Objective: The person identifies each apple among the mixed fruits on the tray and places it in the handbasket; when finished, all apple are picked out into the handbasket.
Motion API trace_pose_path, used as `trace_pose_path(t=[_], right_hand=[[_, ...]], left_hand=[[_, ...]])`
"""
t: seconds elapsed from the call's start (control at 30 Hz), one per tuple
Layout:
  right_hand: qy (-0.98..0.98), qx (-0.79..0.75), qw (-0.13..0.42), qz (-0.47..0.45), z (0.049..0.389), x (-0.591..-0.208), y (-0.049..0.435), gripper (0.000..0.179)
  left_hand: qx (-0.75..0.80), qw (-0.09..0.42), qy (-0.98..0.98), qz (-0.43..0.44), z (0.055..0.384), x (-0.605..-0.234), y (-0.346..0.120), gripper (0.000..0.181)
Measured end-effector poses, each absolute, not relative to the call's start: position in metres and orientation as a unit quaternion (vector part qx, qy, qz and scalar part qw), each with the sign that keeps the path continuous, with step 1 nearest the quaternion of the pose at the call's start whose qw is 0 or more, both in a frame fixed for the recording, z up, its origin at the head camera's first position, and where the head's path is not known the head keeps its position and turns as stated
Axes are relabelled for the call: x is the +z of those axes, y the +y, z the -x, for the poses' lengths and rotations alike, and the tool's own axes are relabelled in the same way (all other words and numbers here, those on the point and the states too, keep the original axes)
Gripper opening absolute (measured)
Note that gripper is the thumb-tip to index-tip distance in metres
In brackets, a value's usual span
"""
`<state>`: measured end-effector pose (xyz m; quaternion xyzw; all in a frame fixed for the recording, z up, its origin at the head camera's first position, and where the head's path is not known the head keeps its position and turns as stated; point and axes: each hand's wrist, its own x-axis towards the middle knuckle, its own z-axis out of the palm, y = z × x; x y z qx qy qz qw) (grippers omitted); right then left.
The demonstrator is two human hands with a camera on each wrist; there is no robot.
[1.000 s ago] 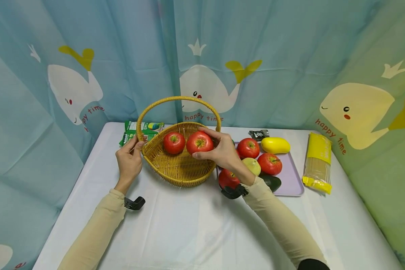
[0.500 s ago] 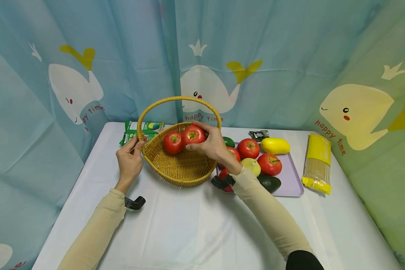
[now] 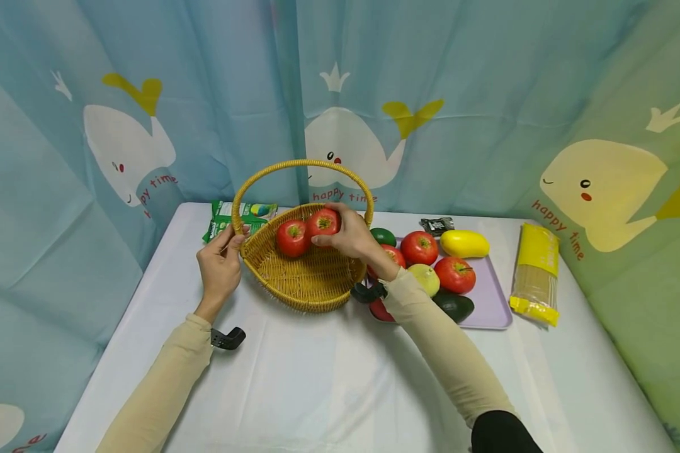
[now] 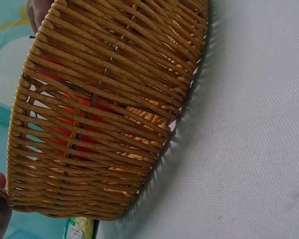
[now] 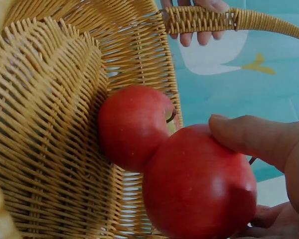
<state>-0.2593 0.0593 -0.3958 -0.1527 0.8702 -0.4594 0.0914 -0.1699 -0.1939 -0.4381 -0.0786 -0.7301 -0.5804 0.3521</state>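
Observation:
A yellow wicker basket (image 3: pixel 300 283) with a tall arched handle stands on the white table. My left hand (image 3: pixel 220 264) pinches the base of its handle at the left end. Inside the basket lies one red apple (image 3: pixel 292 238). My right hand (image 3: pixel 354 236) holds a second red apple (image 3: pixel 323 226) between thumb and fingers, over the basket's back right part. In the right wrist view the held apple (image 5: pixel 199 184) overlaps the other apple (image 5: pixel 137 127). Through the weave in the left wrist view, red shows behind the basket wall (image 4: pixel 104 99).
To the right, a lilac tray (image 3: pixel 495 302) bears several red apples (image 3: pixel 455 275), a yellow mango-like fruit (image 3: pixel 464 243), a pale green fruit (image 3: pixel 425 279) and a dark green avocado (image 3: pixel 454 307). Beyond it lies a noodle pack (image 3: pixel 535 274). Green packets (image 3: pixel 238 217) lie behind the basket.
My right hand has carried its apple left and slightly back, up against the apple in the basket. The left hand stays at the handle.

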Motion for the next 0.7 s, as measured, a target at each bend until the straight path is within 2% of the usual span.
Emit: trace_pose_path(t=[0.27,0.7], right_hand=[[0.886,-0.424,0.108,0.153,0.266,-0.397,0.057,0.083],[0.905,-0.383,0.103,0.153,0.276,-0.403,0.053,0.082]], left_hand=[[-0.576,0.355,-0.731,0.09,0.172,-0.44,-0.196,0.031],[-0.579,0.352,-0.73,0.085,0.171,-0.438,-0.196,0.032]])
